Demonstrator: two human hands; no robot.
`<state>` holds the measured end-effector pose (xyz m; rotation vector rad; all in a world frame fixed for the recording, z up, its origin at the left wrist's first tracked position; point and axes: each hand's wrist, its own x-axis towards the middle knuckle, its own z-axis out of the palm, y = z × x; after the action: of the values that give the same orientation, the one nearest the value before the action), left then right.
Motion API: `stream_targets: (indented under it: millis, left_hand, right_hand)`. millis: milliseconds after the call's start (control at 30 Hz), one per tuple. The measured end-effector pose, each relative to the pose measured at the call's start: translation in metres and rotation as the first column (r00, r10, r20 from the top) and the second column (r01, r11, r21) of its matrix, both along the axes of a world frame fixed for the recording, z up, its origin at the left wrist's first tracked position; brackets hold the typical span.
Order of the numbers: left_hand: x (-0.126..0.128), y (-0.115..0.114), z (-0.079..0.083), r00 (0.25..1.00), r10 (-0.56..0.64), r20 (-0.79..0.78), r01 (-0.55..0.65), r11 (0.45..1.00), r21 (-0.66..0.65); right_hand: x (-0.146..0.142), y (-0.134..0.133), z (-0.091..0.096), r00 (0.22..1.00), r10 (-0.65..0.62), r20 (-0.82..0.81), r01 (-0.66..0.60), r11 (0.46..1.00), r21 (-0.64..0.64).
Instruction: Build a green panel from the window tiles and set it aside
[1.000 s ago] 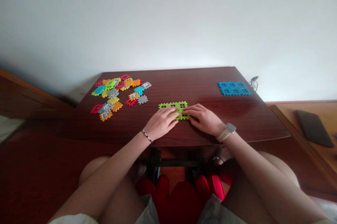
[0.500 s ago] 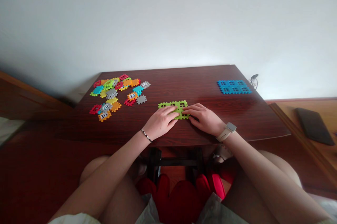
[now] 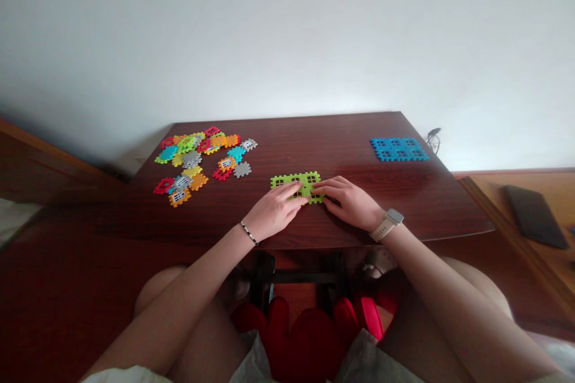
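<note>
A flat lime-green panel of interlocking window tiles (image 3: 308,178) lies near the middle of the table's front part. My left hand (image 3: 276,208) holds it from the left, its fingers stretched across the top and covering the near left part. From the right, my right hand (image 3: 350,200) holds the panel's right end, fingertips on top and thumb by the near right corner. The two hands' fingertips are close together. Whatever lies under the fingers is hidden.
Several loose colourful interlocking tiles (image 3: 191,160) are heaped on the table's left side. A blue panel of window tiles (image 3: 399,149) lies at the back right. Behind the dark wooden table (image 3: 314,137) is a white wall. A black cable (image 3: 433,138) shows past its right edge.
My left hand's fingers have shifted slightly over the green panel, the lower ones reaching further right. My right hand and the panel stay nearly where they were.
</note>
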<state>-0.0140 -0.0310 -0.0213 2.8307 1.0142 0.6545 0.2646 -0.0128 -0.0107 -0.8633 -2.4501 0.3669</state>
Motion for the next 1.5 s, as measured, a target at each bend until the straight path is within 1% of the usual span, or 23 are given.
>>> stream_targets:
  millis: [67, 233, 633, 967, 1133, 1233, 1367, 1433, 1500]
  left_hand:
    - [0.000, -0.001, -0.002, 1.000, 0.001, 0.010, -0.001, 1.000, 0.002]
    - [-0.001, -0.003, -0.005, 0.998, 0.010, 0.062, -0.009, 1.000, -0.018]
    - [0.000, -0.003, -0.004, 0.998, 0.024, 0.063, -0.022, 0.999, -0.038]
    - [0.002, -0.004, 0.000, 0.999, 0.030, -0.030, -0.030, 0.999, -0.024]
    - [0.005, -0.003, 0.004, 0.994, 0.062, -0.090, -0.065, 0.997, -0.035]
    - [0.008, -0.002, 0.005, 0.991, 0.079, -0.108, -0.082, 0.996, -0.030]
    - [0.012, -0.002, 0.007, 0.988, 0.101, -0.114, -0.104, 0.994, -0.021]
    - [0.014, -0.003, 0.007, 0.988, 0.113, -0.109, -0.116, 0.993, -0.026]
    - [0.016, -0.003, 0.008, 0.986, 0.128, -0.103, -0.132, 0.991, -0.037]
  right_hand:
    - [0.003, 0.001, -0.001, 1.000, -0.013, -0.012, 0.013, 1.000, -0.006]
    - [0.009, 0.002, 0.000, 0.994, -0.105, -0.030, 0.104, 0.994, -0.027]
    - [0.008, 0.001, 0.002, 0.993, -0.107, -0.040, 0.106, 0.994, -0.041]
    - [0.007, 0.001, 0.002, 0.990, -0.131, -0.055, 0.127, 0.989, -0.078]
    - [0.007, 0.001, 0.003, 0.989, -0.135, -0.051, 0.130, 0.987, -0.093]
    - [0.007, 0.002, 0.004, 0.991, -0.127, -0.027, 0.125, 0.989, -0.082]
    - [0.003, -0.001, 0.004, 0.992, -0.116, 0.046, 0.117, 0.993, -0.023]
    - [-0.003, -0.006, 0.003, 0.985, -0.147, 0.087, 0.146, 0.989, 0.013]
    - [-0.011, -0.012, 0.002, 0.968, -0.210, 0.139, 0.205, 0.978, 0.049]
